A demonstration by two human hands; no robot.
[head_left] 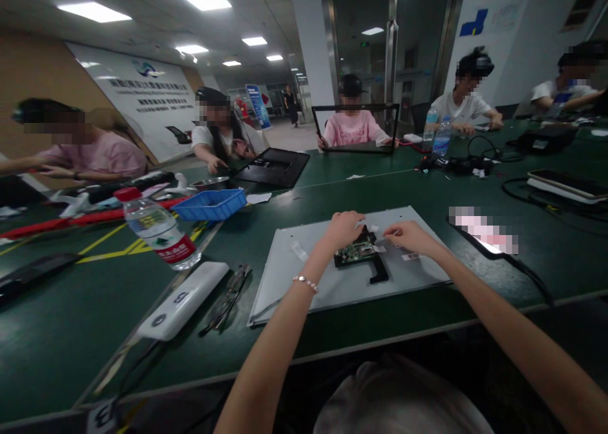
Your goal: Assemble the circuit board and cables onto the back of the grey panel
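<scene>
A grey flat panel (327,288) lies on the table in front of me. On it sits a green circuit board (354,251) with a black bracket (379,270) around it. My left hand (342,230) is bent over the upper left of the board, its fingers curled down onto it and the fingertips partly hidden. To the right, my right hand (409,236) is closed in a pinch just above the panel. A small whitish scrap (378,230) shows by its fingertips; whether they grip it is unclear. A small label (412,256) lies beneath that hand.
Left of the panel are folded glasses (228,298), a white power bank (185,301), a water bottle (159,231) and a blue tray (211,204). A phone (482,234) with a cable lies at right. Across the table, one person holds a black frame (356,108); others sit alongside.
</scene>
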